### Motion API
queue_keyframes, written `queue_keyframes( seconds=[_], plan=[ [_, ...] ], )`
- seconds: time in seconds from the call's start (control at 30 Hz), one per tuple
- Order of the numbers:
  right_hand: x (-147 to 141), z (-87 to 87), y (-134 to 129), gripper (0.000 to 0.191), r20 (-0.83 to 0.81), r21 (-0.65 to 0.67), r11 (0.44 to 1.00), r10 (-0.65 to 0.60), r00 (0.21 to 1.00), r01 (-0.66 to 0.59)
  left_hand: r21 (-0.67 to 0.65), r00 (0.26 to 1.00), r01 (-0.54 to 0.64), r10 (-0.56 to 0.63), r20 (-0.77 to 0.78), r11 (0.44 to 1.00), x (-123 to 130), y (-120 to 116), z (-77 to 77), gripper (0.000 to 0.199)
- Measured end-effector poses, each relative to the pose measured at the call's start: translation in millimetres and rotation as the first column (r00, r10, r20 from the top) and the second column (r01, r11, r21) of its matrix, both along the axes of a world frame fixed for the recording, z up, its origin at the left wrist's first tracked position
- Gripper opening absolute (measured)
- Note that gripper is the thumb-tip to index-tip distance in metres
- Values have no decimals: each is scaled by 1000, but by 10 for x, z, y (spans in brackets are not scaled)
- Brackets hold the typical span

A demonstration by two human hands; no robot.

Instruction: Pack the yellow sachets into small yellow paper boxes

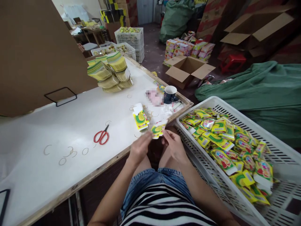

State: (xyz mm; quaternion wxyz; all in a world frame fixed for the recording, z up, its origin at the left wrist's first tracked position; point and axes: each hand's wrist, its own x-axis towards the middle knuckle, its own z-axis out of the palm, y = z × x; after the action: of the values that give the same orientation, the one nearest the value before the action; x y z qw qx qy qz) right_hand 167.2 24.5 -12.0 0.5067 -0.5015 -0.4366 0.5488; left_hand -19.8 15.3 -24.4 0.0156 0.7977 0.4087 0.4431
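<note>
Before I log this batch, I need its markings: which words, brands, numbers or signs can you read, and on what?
No text can be read with certainty.
Packets in the white crate: colourful lettering, too blurred.
Yellow packet between the left hand and right hand: too blurred.
Yellow cartons on the table: too blurred.
Mug: light mark, too small.
Boxes on the floor: too small.

A dark floor (150, 45) stretches toward a pale wall (92, 5).

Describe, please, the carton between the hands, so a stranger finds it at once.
Look at the white table, then its near wooden edge. There, the left hand and right hand hold the small yellow-green carton. The neighbouring cartons lie unheld.
</note>
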Motion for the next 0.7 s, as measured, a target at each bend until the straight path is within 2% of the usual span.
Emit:
queue_keyframes(
  seconds=[0.07, 0.2, 0.37, 0.43, 0.5, 0.53, 0.6, 0.63, 0.7],
  plan=[
    [21, -29, -4, 33, -82, -27, 998, -51, 995, 49, 47, 991, 132, -133, 15, 990, 96, -114, 0, 41],
    [56, -87, -67, 35, -132, -67, 993, -105, 986, 97, -7, 977, 197, -195, 87, 980, 171, -191, -24, 41],
    [109, -111, -152, 39, -149, -85, 987, -151, 977, 139, -101, 923, 377, -365, 121, 921, 212, -258, -35, 42],
    [144, -94, -184, 38, -131, -54, 981, -194, 972, 189, -166, 925, 342, -301, 231, 925, 247, -281, -23, 37],
    [163, -69, -227, 38, -124, -32, 975, -220, 968, 218, -266, 881, 270, -126, 457, 925, 280, -270, 3, 36],
    [160, -56, -252, 37, -133, -27, 979, -204, 970, 202, -334, 815, 274, -33, 579, 902, 292, -251, 21, 38],
    [132, -37, -303, 35, -170, -31, 993, -119, 978, 115, -457, 645, 397, 112, 756, 796, 304, -196, 67, 47],
    [109, -32, -327, 33, -191, -35, 997, -69, 979, 63, -490, 572, 493, 156, 805, 719, 303, -168, 93, 52],
    [58, -28, -364, 31, -223, -40, 999, 10, 975, -19, -515, 493, 659, 203, 846, 548, 296, -130, 147, 62]
  ],
)
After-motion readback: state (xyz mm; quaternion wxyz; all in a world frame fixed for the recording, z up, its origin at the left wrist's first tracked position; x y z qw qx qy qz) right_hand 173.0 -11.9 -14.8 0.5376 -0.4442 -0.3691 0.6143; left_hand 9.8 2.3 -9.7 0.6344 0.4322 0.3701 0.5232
